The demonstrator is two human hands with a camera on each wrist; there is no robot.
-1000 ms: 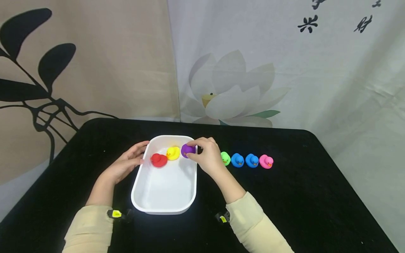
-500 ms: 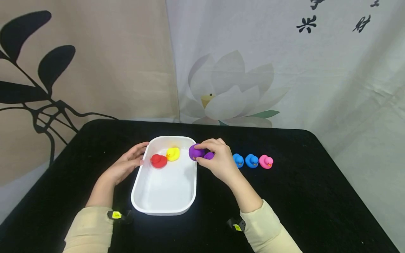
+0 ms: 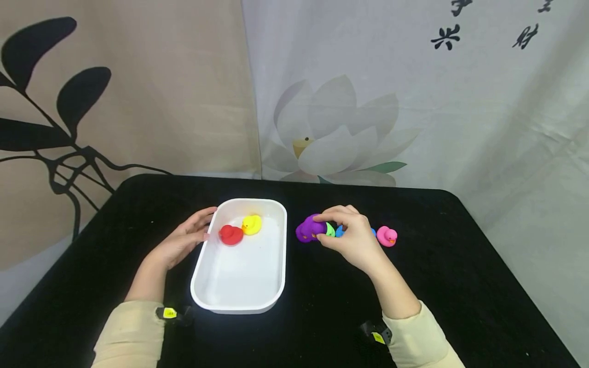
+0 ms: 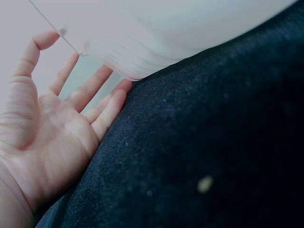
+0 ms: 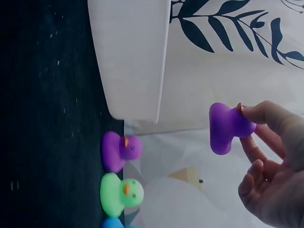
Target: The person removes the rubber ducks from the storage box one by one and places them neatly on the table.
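Note:
My right hand [image 3: 352,232] pinches a purple rubber duck [image 5: 223,128] by its head between thumb and fingers, held up off the table. In the head view it overlaps a second purple duck [image 5: 113,151], which stands on the black cloth beside a green duck [image 5: 114,194]. The left hand [image 3: 186,237] rests along the left side of a white tray [image 3: 239,276], its fingers [image 4: 92,85] extended against the wall and the thumb at the rim. Inside the tray, a red duck [image 3: 231,234] and a yellow duck [image 3: 251,224] sit near the far end.
To the right, the row continues with blue ducks [image 3: 339,231], partly hidden behind the right hand, and a pink duck [image 3: 387,236] at its end. A black cloth [image 3: 460,286] covers the table. Printed curtains [image 3: 340,128] hang behind the far edge.
My right hand has lifted the purple duck out over the tray's right rim and carried it right, above the row. The left hand, the tray and the two ducks in it have stayed put.

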